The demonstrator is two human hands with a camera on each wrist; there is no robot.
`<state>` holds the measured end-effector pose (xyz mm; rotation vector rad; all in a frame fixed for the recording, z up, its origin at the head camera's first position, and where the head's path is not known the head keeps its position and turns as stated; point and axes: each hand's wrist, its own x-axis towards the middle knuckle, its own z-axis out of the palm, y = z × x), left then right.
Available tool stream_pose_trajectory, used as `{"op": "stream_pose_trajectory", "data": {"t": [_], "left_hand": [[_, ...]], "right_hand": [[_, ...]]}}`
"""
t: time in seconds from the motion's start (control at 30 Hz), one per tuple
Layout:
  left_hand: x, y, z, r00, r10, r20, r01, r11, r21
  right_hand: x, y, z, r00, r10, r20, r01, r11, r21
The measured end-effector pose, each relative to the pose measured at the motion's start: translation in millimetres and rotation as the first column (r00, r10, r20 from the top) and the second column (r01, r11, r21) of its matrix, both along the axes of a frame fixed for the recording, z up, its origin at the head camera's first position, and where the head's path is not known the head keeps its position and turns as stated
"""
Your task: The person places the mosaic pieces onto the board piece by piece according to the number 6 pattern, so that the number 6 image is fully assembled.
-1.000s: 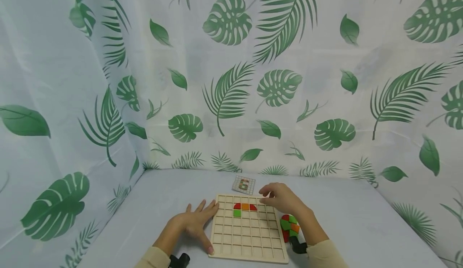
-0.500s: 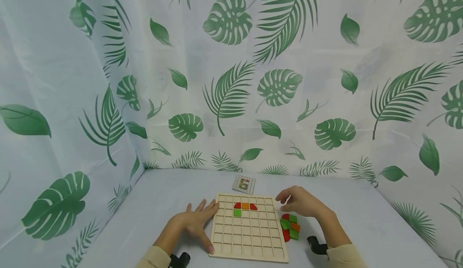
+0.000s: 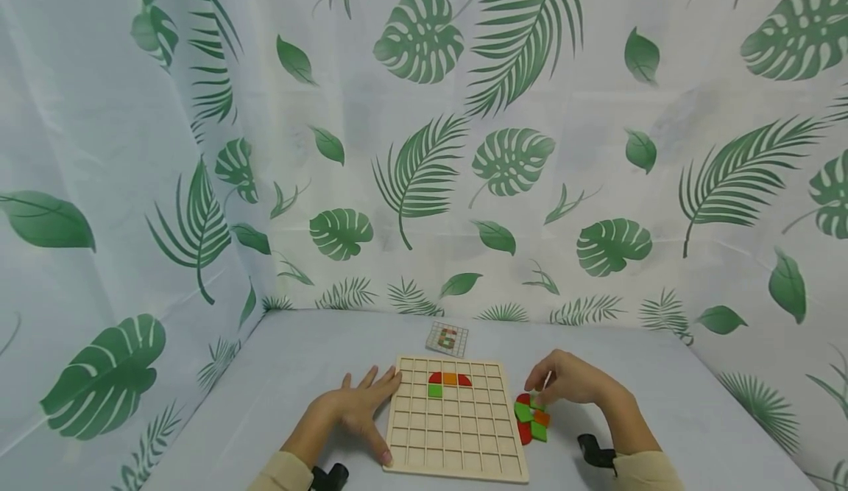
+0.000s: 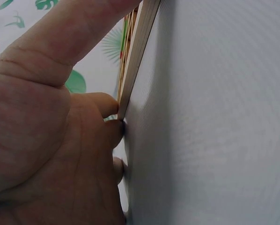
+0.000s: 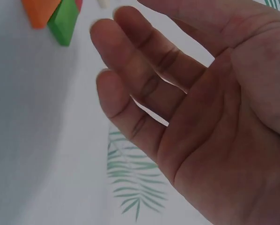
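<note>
In the head view, a wooden grid board lies on the table. Its upper cells hold two red rounded tiles, an orange tile between them, and a green square tile below the left red one. My left hand is spread along the board's left side, thumb at the near corner and fingertips at the edge; the left wrist view shows fingers against the board's side. My right hand is over a small pile of tiles, thumb and forefinger at a green tile. Those two fingertips are outside the right wrist view.
Behind the board lies a small card with a gridded coloured pattern. The pile of red, green and orange tiles sits close to the board's right edge. A leaf-printed curtain encloses the table at the back and sides.
My right hand has moved from above the board's upper right corner, rightward and nearer, down to the tile pile. The left hand and the board have stayed put.
</note>
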<state>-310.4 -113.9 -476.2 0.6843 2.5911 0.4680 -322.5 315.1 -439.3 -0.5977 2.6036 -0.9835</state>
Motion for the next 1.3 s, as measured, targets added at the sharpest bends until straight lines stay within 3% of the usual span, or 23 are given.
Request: {"op": "stream_pose_trajectory", "data": {"t": [0.43,0.8,1.3], "left_hand": [[0.8,0.4,1.3,1.0,0.008,0.001,-0.008,1.0,-0.004],[-1.2,-0.4,-0.6,1.0,0.002,0.012,-0.002,1.0,-0.002],[-2.4,-1.3,-4.5,1.0,0.006,0.012,-0.006,1.0,0.007]], "right_hand": [[0.9,5.4,-12.7,0.992,0.015,0.129,-0.016,1.0,0.01],[1.0,5.2,-15.8,0.995,0.03,0.098,-0.034,0.998,0.047],[0.8,5.7,-17.5,0.993,0.0,0.117,-0.013,0.993,0.114]]}}
